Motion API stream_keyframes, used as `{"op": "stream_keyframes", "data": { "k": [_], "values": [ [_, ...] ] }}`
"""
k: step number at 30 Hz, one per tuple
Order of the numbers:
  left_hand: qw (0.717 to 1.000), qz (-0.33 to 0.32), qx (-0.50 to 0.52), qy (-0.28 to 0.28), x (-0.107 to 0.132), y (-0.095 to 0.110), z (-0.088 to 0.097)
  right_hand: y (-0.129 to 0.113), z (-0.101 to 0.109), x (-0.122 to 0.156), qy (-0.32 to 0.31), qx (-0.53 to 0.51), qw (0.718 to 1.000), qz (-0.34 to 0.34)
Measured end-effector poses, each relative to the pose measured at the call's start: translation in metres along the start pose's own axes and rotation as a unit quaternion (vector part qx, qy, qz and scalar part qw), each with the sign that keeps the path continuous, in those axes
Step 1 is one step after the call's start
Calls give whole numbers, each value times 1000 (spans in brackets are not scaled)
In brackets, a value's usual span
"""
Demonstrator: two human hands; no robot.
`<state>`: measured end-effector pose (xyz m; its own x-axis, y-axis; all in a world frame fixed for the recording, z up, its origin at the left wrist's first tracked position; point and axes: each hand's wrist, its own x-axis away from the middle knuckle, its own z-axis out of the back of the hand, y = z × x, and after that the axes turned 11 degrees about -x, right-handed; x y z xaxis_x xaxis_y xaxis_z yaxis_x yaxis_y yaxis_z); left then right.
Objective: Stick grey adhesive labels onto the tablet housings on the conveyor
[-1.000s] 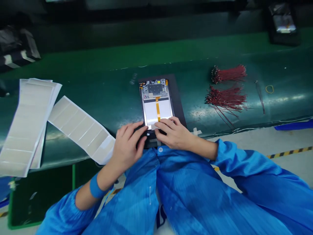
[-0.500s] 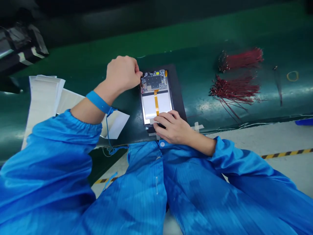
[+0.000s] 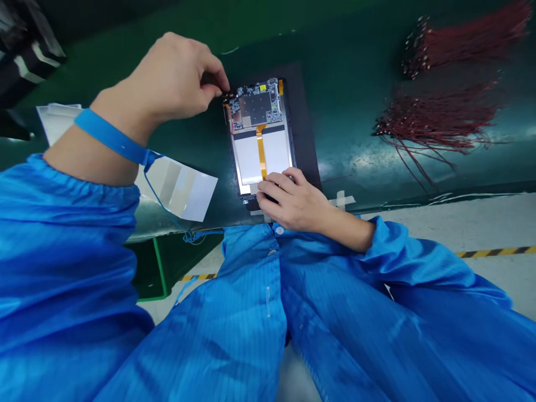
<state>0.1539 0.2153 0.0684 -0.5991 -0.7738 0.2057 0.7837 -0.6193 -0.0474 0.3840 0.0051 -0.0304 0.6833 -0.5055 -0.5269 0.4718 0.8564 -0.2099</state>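
Note:
An opened tablet lies back up on a black mat on the green belt, showing a circuit board at its far end and an orange flex cable down the middle. My left hand reaches over the far left corner of the tablet, fingertips pinched together at the board's edge; what they pinch is too small to name. My right hand rests on the tablet's near edge with fingers curled and pressing down. A blue wrist strap circles my left wrist.
Two bundles of red wires lie on the belt to the right. White sheets of labels lie to the left, partly under my left arm. The green belt's near edge runs just beyond my lap. Dark equipment sits top left.
My left hand left the tablet's near edge and moved to its far left corner, closing into a pinch. The right hand stayed on the near edge. The camera moved closer.

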Motion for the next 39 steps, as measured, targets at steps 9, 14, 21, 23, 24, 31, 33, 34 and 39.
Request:
{"op": "stream_keyframes", "data": {
  "k": [9,14,21,23,24,31,33,34,39],
  "values": [
    [998,-28,-49,-1,0,-1,3,1,1,0,1,-8,1000,10],
    [993,-44,-102,-26,-1,4,10,0,1,1,-9,10,1000,5],
    [994,-37,-99,-40,-3,10,19,-1,1,2,-39,-45,998,-11],
    [993,-42,-104,-34,-2,9,19,-1,0,3,-34,-50,998,-12],
    [993,-36,-110,-35,-2,9,18,-1,0,3,-31,-51,998,-12],
    [993,104,-55,-32,1,28,17,0,2,0,-20,-21,1000,1],
    [988,124,-60,-65,-2,36,20,0,2,1,-16,-26,1000,0],
    [985,134,-71,-79,-5,39,21,0,1,1,-16,-37,999,-4],
    [977,150,-87,-124,-29,21,11,0,0,4,-55,-104,992,-35]
  ]
}}
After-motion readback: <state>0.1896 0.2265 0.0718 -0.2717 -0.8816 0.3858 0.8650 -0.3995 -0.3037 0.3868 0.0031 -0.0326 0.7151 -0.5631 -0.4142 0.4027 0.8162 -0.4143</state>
